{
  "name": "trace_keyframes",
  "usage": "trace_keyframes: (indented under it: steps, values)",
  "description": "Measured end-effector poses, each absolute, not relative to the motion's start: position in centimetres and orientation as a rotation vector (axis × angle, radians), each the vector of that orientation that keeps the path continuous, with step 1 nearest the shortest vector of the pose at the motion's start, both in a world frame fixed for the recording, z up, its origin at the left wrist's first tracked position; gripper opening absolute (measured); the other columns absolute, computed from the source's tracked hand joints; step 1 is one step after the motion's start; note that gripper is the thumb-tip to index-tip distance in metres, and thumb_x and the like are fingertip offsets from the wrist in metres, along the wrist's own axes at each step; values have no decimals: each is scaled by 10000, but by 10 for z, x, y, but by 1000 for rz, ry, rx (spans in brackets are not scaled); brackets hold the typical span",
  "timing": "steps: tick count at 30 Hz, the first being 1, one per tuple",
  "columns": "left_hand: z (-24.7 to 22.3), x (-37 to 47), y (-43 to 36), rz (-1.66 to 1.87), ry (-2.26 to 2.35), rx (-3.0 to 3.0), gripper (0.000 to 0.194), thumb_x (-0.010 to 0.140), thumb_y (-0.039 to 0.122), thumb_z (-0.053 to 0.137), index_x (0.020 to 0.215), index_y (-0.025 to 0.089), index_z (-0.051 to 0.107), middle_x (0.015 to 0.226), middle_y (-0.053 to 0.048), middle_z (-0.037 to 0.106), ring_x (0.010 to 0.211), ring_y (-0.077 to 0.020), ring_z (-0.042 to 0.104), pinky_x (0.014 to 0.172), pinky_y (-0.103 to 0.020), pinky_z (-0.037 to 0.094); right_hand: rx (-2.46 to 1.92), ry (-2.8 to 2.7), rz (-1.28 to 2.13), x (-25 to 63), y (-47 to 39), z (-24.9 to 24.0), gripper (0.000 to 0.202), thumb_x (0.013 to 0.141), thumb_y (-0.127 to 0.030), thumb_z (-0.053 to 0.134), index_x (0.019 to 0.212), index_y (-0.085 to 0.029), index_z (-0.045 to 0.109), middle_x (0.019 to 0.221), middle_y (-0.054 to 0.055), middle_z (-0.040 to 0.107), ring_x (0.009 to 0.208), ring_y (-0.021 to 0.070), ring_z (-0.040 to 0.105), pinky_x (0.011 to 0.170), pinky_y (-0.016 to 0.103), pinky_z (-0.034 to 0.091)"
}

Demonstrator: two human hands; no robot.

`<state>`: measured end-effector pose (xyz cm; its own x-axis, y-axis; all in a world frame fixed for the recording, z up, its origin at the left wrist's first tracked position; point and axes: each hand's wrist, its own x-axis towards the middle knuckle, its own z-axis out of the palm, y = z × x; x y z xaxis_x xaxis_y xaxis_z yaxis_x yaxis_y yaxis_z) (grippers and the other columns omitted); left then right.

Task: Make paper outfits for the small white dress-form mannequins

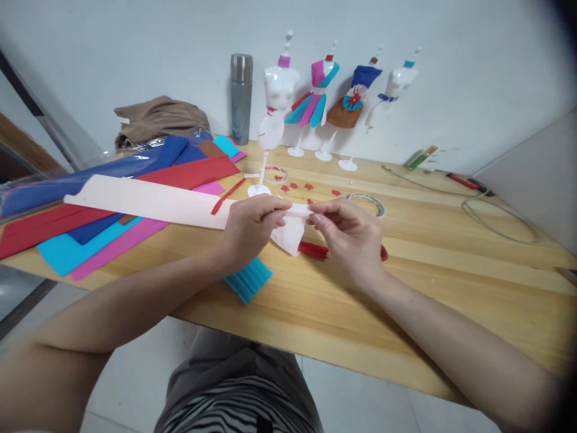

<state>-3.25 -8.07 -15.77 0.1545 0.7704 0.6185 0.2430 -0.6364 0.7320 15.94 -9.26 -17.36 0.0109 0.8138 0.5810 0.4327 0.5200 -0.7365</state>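
My left hand (pixel 255 225) and my right hand (pixel 349 234) pinch a small piece of pale pink crepe paper (pixel 288 233) between thumbs and fingertips. Its top edge looks folded over and runs from one hand to the other, while the rest hangs below. Behind my left wrist stretches a long pale pink paper strip (pixel 157 201), with a thin red strip (pixel 229 195) across its end. A pleated blue piece (pixel 249 279) lies under my left wrist. Red material (pixel 314 249) shows beside my right hand, which partly hides it.
Coloured crepe sheets (pixel 108 243) cover the table's left side. Several small mannequins, one a bare white form (pixel 280 90), stand along the wall beside a grey flask (pixel 241 102). Small red paper flowers (pixel 309 187), a tape roll (pixel 367 203) and a cable (pixel 419 185) lie farther back.
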Motion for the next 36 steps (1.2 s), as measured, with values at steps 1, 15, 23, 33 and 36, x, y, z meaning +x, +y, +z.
trace_keyframes:
  steps: [1, 15, 23, 33, 36]
  values:
    - [-158, -32, -81, 1501, 966, 1983, 164, 833, 115, 587, 860, 158, 743, 707, -14, 719, 663, -122, 687, 646, -225, 545, -1096, -1620, 416, 160, -92, -174, 49, 858, -287, 665, 891, -280, 700, 840, 24, 700, 766, 215, 674, 719, 397, 550]
    - [-154, -30, -84, 1452, 1054, 1868, 131, 812, 160, 603, 792, 167, 732, 650, -2, 717, 594, -115, 685, 604, -211, 550, -1052, -1465, 612, 154, -93, -169, 60, 789, -299, 704, 799, -258, 661, 812, 20, 710, 740, 202, 674, 692, 372, 553]
    - [-140, -24, -90, 1322, 1006, 1281, 55, 674, 140, 688, 724, 127, 704, 594, -11, 717, 580, -136, 706, 585, -220, 579, -1045, -1399, 639, 149, -98, -158, 63, 716, -260, 738, 700, -257, 677, 697, 12, 693, 617, 177, 634, 585, 338, 531]
    - [-135, -23, -92, 1284, 1003, 1163, 71, 626, 129, 720, 683, 118, 678, 568, -20, 708, 541, -129, 684, 568, -224, 565, -1027, -1378, 640, 147, -99, -156, 85, 701, -236, 739, 672, -259, 662, 713, 11, 686, 627, 173, 634, 605, 345, 546]
    - [-136, -24, -92, 1278, 1015, 1174, 74, 633, 133, 718, 693, 117, 677, 573, -23, 709, 545, -133, 686, 572, -227, 566, -1041, -1386, 627, 147, -99, -156, 77, 713, -238, 733, 687, -257, 663, 691, 5, 669, 615, 171, 620, 593, 341, 538]
